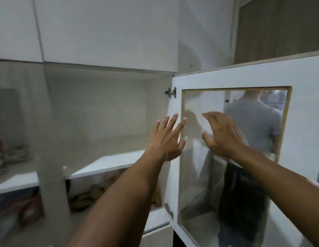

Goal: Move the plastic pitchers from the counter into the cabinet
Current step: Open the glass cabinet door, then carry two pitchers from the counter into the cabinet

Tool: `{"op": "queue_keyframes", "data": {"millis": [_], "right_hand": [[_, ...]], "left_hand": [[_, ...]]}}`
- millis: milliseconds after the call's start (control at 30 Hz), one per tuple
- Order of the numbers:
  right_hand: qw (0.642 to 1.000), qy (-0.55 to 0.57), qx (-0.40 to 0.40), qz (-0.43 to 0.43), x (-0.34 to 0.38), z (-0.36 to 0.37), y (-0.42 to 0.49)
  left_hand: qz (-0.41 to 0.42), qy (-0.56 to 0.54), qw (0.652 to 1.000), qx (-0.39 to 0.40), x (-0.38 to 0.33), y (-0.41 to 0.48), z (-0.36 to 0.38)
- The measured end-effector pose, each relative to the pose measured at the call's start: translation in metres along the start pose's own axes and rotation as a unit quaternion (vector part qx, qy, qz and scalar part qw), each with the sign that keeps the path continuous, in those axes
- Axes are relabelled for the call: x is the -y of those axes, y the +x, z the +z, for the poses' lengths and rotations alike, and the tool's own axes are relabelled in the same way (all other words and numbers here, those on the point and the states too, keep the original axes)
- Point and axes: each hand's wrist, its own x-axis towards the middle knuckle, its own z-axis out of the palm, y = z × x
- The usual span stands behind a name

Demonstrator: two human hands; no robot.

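Plastic pitchers do not show anywhere in this view, so their place cannot be told. One white wall cabinet point(105, 111) stands open, its one white-framed door with a clear glass pane point(233, 77) swung out to the right on two metal hinges: the upper hinge point(171, 93) and the lower hinge point(169, 210). Inside, one white shelf board point(105, 164) lies bare on top; beneath it sit a few blurred brownish items point(87, 196), too smeared to count or name. Two bare hands are raised in front of the door's hinge side. The left hand point(168, 139) is released, five fingers spread, holding nothing, over the frame edge. The right hand point(221, 134) is also slack, fingers loosely curved, empty, before the glass. The pane shows one figure in a grey shirt point(255, 122).
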Motion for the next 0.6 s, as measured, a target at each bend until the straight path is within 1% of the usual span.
{"op": "queue_keyframes", "data": {"millis": [67,133,233,300,433,500,600], "right_hand": [[0.997,0.056,0.030,-0.035,0.057,0.022,0.011],[0.988,0.117,0.067,-0.074,0.125,0.044,0.021],[0.970,0.184,0.093,-0.126,0.223,0.067,0.030],[0.956,0.220,0.109,-0.161,0.286,0.077,0.035],[0.920,0.276,0.166,-0.224,0.414,0.091,0.043],[0.899,0.305,0.197,-0.243,0.478,0.095,0.042],[0.868,0.349,0.224,-0.273,0.570,0.102,0.034]], "left_hand": [[-0.094,0.024,0.995,0.013,0.053,-0.048,-0.018],[-0.177,0.055,0.982,0.025,0.112,-0.106,-0.041],[-0.268,0.106,0.956,0.051,0.181,-0.193,-0.080],[-0.332,0.128,0.933,0.055,0.220,-0.245,-0.108],[-0.428,0.168,0.885,0.066,0.282,-0.344,-0.160],[-0.470,0.180,0.861,0.078,0.307,-0.393,-0.182],[-0.525,0.185,0.827,0.085,0.346,-0.464,-0.209]]}}
